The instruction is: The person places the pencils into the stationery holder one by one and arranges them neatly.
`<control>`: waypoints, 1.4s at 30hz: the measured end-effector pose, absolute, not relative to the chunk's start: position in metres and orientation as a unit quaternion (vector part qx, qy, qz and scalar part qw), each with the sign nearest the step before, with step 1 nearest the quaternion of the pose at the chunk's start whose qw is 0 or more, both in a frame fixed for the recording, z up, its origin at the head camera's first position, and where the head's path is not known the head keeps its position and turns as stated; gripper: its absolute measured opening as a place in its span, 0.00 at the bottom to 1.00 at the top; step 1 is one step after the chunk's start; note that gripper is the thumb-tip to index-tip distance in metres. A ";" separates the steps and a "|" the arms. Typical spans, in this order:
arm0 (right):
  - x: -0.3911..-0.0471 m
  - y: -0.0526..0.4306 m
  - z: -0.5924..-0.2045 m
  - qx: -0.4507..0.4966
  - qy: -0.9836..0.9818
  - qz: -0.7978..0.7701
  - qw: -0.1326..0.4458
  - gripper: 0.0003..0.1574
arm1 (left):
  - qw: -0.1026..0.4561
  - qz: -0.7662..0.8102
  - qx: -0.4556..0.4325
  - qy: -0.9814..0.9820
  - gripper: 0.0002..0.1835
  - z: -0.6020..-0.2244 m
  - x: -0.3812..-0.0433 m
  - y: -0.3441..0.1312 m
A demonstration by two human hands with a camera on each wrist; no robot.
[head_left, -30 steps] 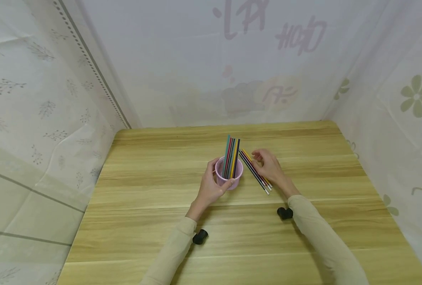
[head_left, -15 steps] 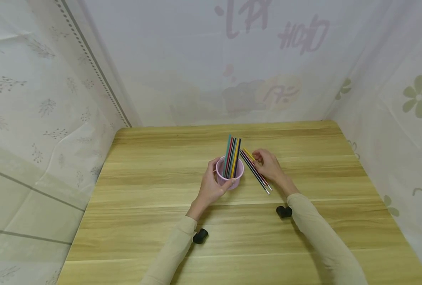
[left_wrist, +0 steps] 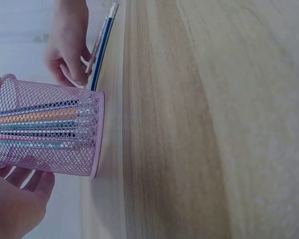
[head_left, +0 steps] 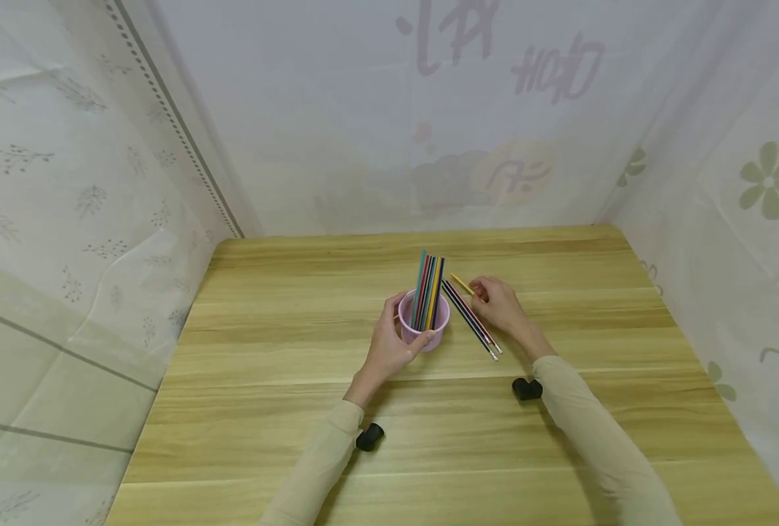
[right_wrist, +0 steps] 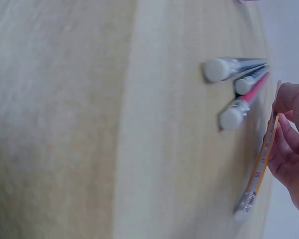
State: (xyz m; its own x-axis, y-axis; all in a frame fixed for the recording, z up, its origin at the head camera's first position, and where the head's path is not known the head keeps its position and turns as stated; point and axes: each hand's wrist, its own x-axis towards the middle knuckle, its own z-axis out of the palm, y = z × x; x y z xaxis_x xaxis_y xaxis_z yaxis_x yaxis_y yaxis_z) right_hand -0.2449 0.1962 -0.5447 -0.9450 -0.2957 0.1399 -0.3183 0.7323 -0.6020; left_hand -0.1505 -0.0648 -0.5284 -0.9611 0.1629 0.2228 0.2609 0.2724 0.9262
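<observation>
Three printed cloth sides (head_left: 389, 131) rise around a wood-grain table (head_left: 264, 314), and two beige sleeves (head_left: 600, 431) reach over it. The left hand (head_left: 389, 343) is wrapped round a pink mesh cup (left_wrist: 55, 162), its thumb near the rim; the right hand (head_left: 498, 303), to the right of the cup, pinches a yellow pencil. The cup is roughly upright, though I cannot tell whether its base touches the table. Inside it leans a bundle of pencils (head_left: 429, 292), teal, red, dark and yellow, eraser ends down. Three loose pencils (head_left: 468, 315), two dark and one red, lie slanted on the table between cup and right hand. Just beside them is the pinched yellow pencil (right_wrist: 264, 158), and the white erasers (right_wrist: 231, 118) of the loose three point toward the person
</observation>
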 end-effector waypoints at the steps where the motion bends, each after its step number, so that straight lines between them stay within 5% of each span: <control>1: -0.245 0.197 -0.543 0.167 -0.929 0.329 0.021 0.22 | 0.040 -0.588 -0.132 -0.797 0.47 -0.528 -0.150 -0.065; 42: -0.229 0.164 -0.429 0.149 -0.765 0.608 0.151 0.19 | 0.040 -0.590 -0.132 -0.795 0.48 -0.530 -0.150 -0.065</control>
